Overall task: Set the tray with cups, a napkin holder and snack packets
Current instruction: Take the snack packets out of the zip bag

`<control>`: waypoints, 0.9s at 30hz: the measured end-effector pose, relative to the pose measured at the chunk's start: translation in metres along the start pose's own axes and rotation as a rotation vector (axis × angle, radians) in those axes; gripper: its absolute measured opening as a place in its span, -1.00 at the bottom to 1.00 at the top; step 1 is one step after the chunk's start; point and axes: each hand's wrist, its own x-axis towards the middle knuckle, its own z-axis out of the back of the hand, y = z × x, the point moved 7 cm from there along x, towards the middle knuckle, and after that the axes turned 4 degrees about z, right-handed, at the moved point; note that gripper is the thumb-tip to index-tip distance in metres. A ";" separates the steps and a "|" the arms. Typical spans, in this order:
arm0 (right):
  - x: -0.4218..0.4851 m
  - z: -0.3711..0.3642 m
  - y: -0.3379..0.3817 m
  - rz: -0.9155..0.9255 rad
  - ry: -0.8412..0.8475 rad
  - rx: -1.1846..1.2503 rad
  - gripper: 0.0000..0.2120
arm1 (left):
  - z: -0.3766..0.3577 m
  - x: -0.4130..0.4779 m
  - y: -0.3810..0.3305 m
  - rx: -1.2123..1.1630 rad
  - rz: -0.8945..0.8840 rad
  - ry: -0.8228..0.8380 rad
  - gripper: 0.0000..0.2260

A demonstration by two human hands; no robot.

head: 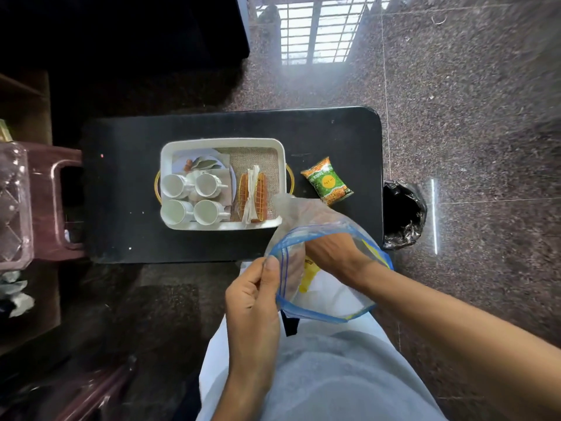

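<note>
A white tray [223, 143] with gold handles sits on a black table [127, 183]. Several white cups [191, 197] stand in its left half, and a gold wire napkin holder [253, 194] with white napkins stands in its right half. A green and orange snack packet [328, 181] lies on the table right of the tray. My left hand [255, 294] pinches the blue-edged rim of a clear zip bag [331, 296]. My right hand [331, 253] reaches down inside the bag, its fingers hidden. Something yellow [308, 276] shows through the plastic.
A bin lined with black plastic [403, 215] stands at the table's right end. A dark red plastic stool [45, 177] and a clear container [13, 205] are on the left. The floor is speckled stone.
</note>
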 end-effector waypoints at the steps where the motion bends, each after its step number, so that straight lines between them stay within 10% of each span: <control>1: -0.003 0.005 -0.001 -0.026 -0.005 -0.024 -0.74 | 0.000 0.000 -0.001 0.006 -0.009 -0.004 -0.71; 16: -0.076 0.074 0.007 -0.128 -0.110 0.548 -0.86 | 0.020 0.004 -0.004 0.086 -0.098 -0.082 -0.72; 27: -0.104 0.116 -0.010 -0.133 -0.420 0.424 -0.94 | 0.006 0.017 -0.011 0.188 -0.158 -0.019 -0.70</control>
